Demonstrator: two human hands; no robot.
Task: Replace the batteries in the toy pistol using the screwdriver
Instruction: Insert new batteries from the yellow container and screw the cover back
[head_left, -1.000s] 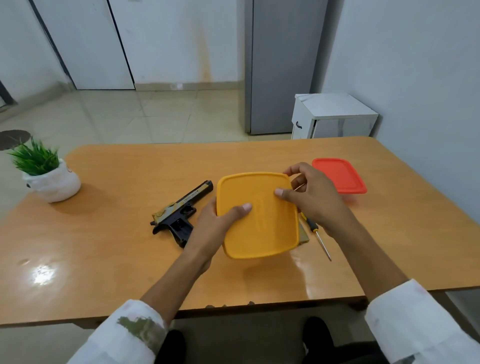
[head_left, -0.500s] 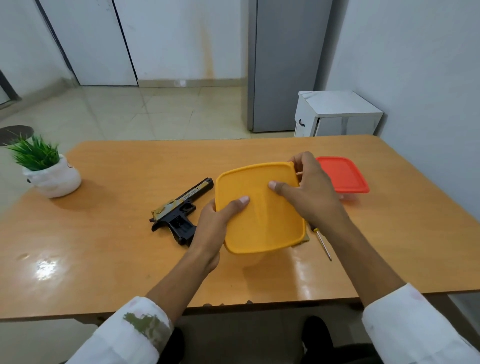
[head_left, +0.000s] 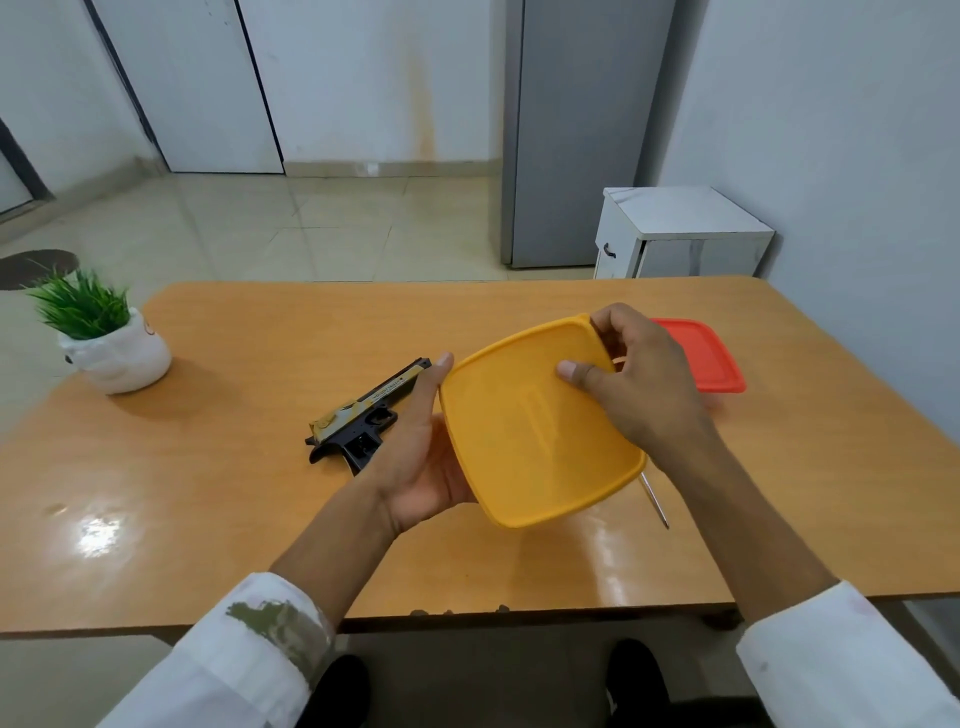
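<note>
The person's got the yellow box (head_left: 540, 431) up off the table (head_left: 260, 332) in both hands, lid facing the camera. Compared with half a second back, it's been turned and tipped, so the near corner now hangs down toward the table edge.

The left hand (head_left: 421, 462) has changed its hold. The thumb used to lie across the lid, but now the palm faces up, the thumb runs along the box's left edge and the fingers go underneath out of sight, so it's cradling the box from the side. The right hand (head_left: 639, 384) has slid up to the far right corner, with the thumb pressed on top of the lid and the fingers curled round the rim there.

The toy pistol (head_left: 363, 415) hasn't budged. It's flat on the table just left of the left hand, barrel pointing away to the right.

The screwdriver (head_left: 655, 501) is on the table under the box. Earlier you could see a bit of its handle, but now only the metal shaft pokes out by the lower right corner.

The red lid (head_left: 711, 358) sits behind the right hand, partly hidden by it. The little potted plant (head_left: 104, 332) is over at the table's left end, same spot as before.
</note>
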